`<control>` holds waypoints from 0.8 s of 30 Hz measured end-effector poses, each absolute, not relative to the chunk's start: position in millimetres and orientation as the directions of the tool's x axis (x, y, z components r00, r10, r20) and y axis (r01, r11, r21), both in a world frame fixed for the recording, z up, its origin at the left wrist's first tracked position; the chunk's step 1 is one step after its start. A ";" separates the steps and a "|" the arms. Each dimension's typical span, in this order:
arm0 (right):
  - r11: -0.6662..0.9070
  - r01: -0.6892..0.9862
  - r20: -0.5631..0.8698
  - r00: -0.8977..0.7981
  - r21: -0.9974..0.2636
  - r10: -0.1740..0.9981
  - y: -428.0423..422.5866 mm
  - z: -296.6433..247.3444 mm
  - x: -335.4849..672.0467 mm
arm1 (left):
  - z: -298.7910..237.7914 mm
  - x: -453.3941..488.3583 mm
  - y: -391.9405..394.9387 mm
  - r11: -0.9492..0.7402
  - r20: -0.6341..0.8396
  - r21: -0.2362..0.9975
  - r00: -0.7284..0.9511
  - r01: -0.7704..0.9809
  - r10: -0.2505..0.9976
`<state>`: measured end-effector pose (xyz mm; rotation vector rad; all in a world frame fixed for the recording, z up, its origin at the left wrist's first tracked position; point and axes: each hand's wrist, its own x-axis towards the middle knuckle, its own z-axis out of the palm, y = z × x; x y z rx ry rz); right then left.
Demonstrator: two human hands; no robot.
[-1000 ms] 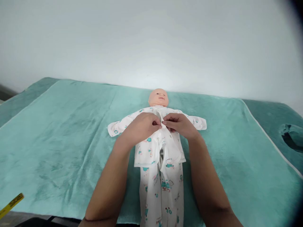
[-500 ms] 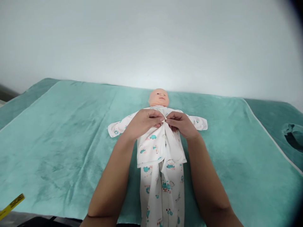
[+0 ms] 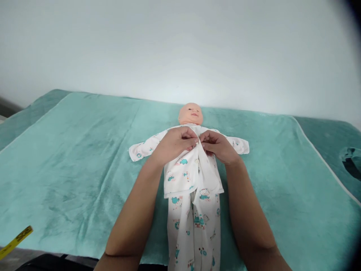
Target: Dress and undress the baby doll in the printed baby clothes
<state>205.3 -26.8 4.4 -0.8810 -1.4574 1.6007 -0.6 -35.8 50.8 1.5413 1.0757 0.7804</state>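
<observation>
A baby doll (image 3: 190, 113) lies on its back on a teal blanket (image 3: 70, 158), head toward the wall. It wears a white printed shirt (image 3: 182, 173) and matching trousers (image 3: 194, 229). My left hand (image 3: 175, 143) and my right hand (image 3: 216, 146) meet at the doll's chest, just below the neck. Both pinch the front edges of the shirt, fingers closed on the fabric where the two flaps join. A small button shows on the shirt front below my fingers.
The blanket covers a padded table that runs to a pale wall. A yellow strip (image 3: 15, 242) pokes in at the lower left corner. A dark opening in the table cover (image 3: 351, 160) sits at the far right.
Both hands shifted slightly up the shirt toward the doll's neck, still pinching the front edges together. The left shirt flap now lies flatter over the belly.
</observation>
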 end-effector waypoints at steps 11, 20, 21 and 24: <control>0.008 0.053 -0.015 -0.418 -0.999 0.909 -33.9 19.2 195.3 | 59.4 2.7 -41.4 -0.151 -0.013 0.909 0.388 0.388 0.921; -0.016 0.041 -0.032 -0.406 -0.999 0.913 -31.8 16.3 196.3 | 52.7 -5.1 -37.0 -0.118 0.001 0.965 0.446 0.233 0.895; -0.022 0.031 -0.033 -0.411 -0.999 0.911 -31.5 15.9 197.0 | 50.9 -6.0 -36.3 -0.105 0.004 0.974 0.446 0.202 0.895; -0.030 -0.005 -0.025 -0.433 -1.000 0.901 -31.2 15.4 197.8 | 49.2 -6.9 -36.2 -0.097 0.010 0.979 0.437 0.178 0.900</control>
